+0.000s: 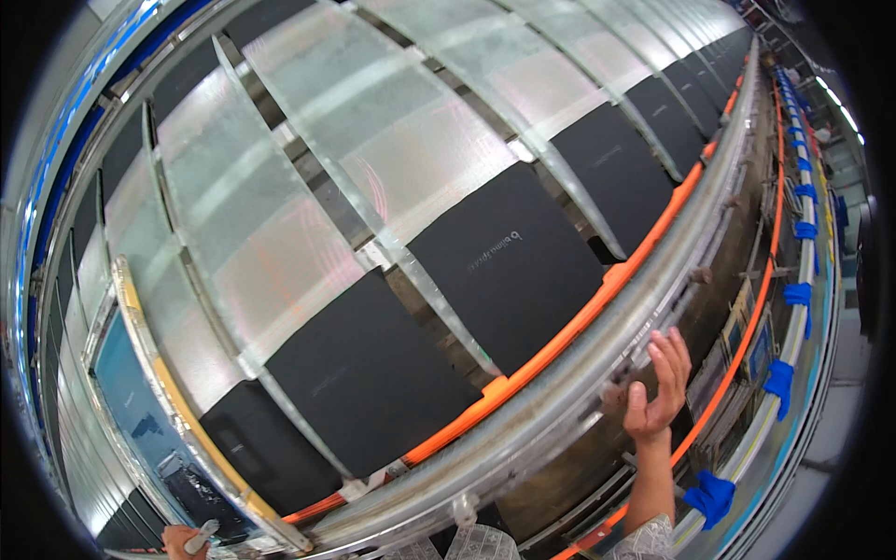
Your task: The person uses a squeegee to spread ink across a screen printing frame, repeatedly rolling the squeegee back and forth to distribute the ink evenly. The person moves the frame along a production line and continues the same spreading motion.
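At the lower left edge, my left hand (180,542) is closed round a short pale handle (202,536). Beside it lies a screen-printing frame (187,411), with a blue mesh (128,373) and a yellowish strip along one side. Dark, shiny ink (201,495) sits at the mesh's near end. My right hand (661,387) is raised at the near right, fingers stretched and apart, nothing in it. It is next to the long metal rail (560,397). Black fabric panels (509,266) lie flat on the sloped table; one bears small pale lettering at its middle.
Shiny grey boards (392,140) run in a row up the table, parted by raised metal strips (560,182). An orange strip (560,341) edges the panels. Right of the rail run an orange hose (737,373) and a pale bar tied with blue cloths (711,497).
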Motion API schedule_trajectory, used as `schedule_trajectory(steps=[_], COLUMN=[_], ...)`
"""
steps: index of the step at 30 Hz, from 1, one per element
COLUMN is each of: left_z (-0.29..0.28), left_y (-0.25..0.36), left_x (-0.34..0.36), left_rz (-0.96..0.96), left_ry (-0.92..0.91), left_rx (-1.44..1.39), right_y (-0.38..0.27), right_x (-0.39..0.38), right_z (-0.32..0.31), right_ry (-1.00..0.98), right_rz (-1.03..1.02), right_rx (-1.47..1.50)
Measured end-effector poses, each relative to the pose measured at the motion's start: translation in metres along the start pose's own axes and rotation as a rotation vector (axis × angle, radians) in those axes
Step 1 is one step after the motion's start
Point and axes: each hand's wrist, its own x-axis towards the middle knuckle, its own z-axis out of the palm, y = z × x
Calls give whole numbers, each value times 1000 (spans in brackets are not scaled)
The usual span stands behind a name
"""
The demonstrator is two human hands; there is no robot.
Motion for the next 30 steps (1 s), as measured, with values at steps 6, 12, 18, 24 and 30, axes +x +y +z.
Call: schedule_trajectory(steps=[6, 12, 18, 24, 30], left_z=[-1, 3, 2, -6, 24], left_y=[2, 8, 10, 6, -18], left_x=[4, -9, -13, -6, -27], left_rz=[-39, -147, -221, -370, -218], left_ry=[-38, -65, -93, -176, 97], left_rx=[74, 136, 167, 120, 60], right_y=[58, 60, 67, 67, 64], right_x=[-25, -38, -42, -35, -30], right_z=[60, 60, 56, 62, 71], right_ry=[97, 130, 42, 143, 180], right_rz=[-100, -59, -103, -109, -133], right_rx=[59, 71, 87, 80, 118])
